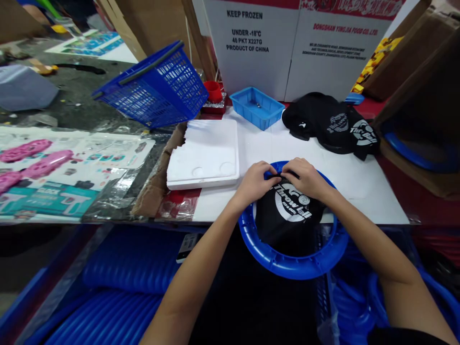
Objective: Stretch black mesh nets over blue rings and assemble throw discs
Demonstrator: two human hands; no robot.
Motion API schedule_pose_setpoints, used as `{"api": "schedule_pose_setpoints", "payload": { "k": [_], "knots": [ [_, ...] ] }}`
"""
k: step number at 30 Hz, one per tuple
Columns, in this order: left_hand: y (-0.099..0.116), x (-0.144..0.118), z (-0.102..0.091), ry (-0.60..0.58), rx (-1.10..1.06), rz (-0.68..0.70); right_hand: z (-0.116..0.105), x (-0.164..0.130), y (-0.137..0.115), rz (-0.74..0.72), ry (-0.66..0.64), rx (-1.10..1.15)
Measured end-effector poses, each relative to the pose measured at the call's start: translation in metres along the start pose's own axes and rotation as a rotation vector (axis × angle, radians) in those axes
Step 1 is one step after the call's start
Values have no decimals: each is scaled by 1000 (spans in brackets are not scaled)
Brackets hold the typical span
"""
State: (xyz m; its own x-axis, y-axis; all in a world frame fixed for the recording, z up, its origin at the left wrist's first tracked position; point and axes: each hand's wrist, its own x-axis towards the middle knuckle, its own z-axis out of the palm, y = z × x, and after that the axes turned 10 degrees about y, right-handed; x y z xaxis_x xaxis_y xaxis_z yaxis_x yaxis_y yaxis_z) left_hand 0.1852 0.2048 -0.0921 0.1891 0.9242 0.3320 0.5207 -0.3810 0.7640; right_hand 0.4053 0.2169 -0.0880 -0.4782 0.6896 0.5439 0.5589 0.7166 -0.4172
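White table (359, 187) — one blue ring (291, 266), two hands.

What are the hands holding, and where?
Both the left hand and right hand pinch the black cloth at the blue ring's far edge.

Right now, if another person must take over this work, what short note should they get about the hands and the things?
Left hand: pinching the black printed fabric at the far edge of the blue ring.
Right hand: doing the same, close beside the left.
The ring lies half on the white table, half over its near edge.
Done: fabric lies across the ring, logo up.
Left: fabric is loose along the near rim, apparently not yet attached there.
More black fabrics are piled at the back right, stacked blue rings below left.
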Motion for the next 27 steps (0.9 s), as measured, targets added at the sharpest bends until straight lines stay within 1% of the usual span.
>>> {"api": "schedule_pose_setpoints", "payload": {
  "k": [2, 5, 7, 9, 13, 15, 18, 20, 22, 27],
  "knots": [
    [-5, 3, -4, 22, -106, -81, 2, 4, 1, 23, 36, 30],
    [-8, 3, -5, 42, -182, -131, 4, 11, 1, 59, 26, 59],
    [-9, 2, -2, 84, -211, -153, 3, 16, 0, 94, -12, 82],
    [-11, 0, 1, 127, -230, -175, 2, 22, -1, 137, -78, 74],
    [-14, 0, 4, 145, -245, -172, -3, 35, 1, 230, -192, 60],
    [-15, 0, 4, 144, -245, -173, -4, 41, 6, 302, -227, 138],
    [-16, -1, 4, 153, -245, -182, -4, 47, 15, 456, -278, 355],
    [-16, -2, 4, 167, -239, -189, -2, 48, 20, 527, -288, 473],
    [-16, -2, 4, 179, -227, -193, 0, 47, 22, 537, -274, 488],
    [-13, -3, 3, 166, -178, -212, 5, 42, 20, 475, -227, 325]
  ]
}}
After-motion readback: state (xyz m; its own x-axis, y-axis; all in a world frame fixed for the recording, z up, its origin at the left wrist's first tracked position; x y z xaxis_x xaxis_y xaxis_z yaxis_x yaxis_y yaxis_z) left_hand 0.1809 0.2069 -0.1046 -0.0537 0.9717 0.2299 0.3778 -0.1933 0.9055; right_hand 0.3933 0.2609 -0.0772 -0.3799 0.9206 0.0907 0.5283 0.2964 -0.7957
